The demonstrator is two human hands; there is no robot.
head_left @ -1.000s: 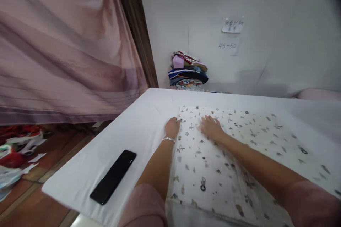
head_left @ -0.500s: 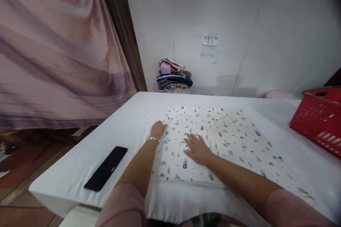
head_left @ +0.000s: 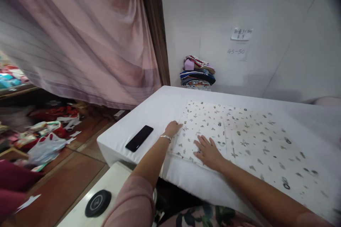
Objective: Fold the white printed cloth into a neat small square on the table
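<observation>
A white cloth printed with small grey and green motifs (head_left: pixel 255 133) lies spread on the white-covered table (head_left: pixel 170 101). Its left part looks folded over, with a straight edge running down the middle. At the cloth's left edge is my left hand (head_left: pixel 173 128), a bracelet on its wrist; the fingers are curled together on the border. My right hand (head_left: pixel 209 154) rests flat on the folded part, fingers spread, near the front edge.
Left of my left arm lies a black phone (head_left: pixel 139 138). Folded clothes (head_left: pixel 197 72) are stacked behind the table against the wall. A white surface with a round black object (head_left: pixel 98 203) stands at lower left; a plastic bag (head_left: pixel 46 150) lies on the floor.
The view has swung left, so the red basket is out of sight and more floor shows. My right hand has slid slightly toward the cloth's front edge; my left stays at the left border.
</observation>
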